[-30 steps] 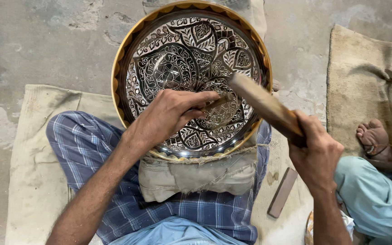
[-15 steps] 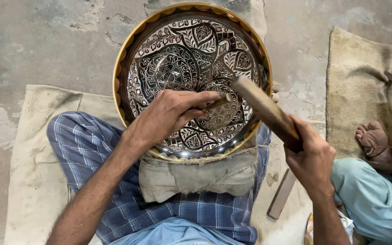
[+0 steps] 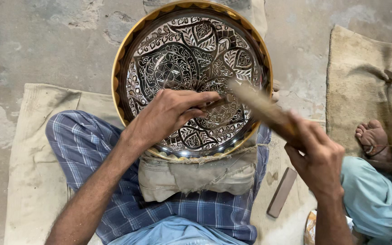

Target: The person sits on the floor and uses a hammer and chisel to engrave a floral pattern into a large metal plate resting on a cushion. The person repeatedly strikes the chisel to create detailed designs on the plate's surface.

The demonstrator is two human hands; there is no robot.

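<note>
A large round metal tray [image 3: 128,68] with a gold rim and engraved black-and-silver leaf patterns leans against my legs. My left hand [image 3: 169,113] rests on its lower part, shut on a thin metal chisel [image 3: 218,102] whose tip touches the engraved surface. My right hand [image 3: 316,156] grips a wooden mallet [image 3: 259,105] by its handle. The mallet is blurred, its head just above the chisel's end.
A folded cloth pad [image 3: 196,174] props the tray on my checked blue trousers [image 3: 82,145]. I sit on a beige mat [image 3: 28,149] over concrete floor. A flat bar [image 3: 281,192] lies on the mat at right. Another person's bare foot [image 3: 373,136] and teal trouser leg are at far right.
My right hand has swung the mallet down towards the chisel's end, and it is now blurred. My left hand and the chisel have stayed in place.
</note>
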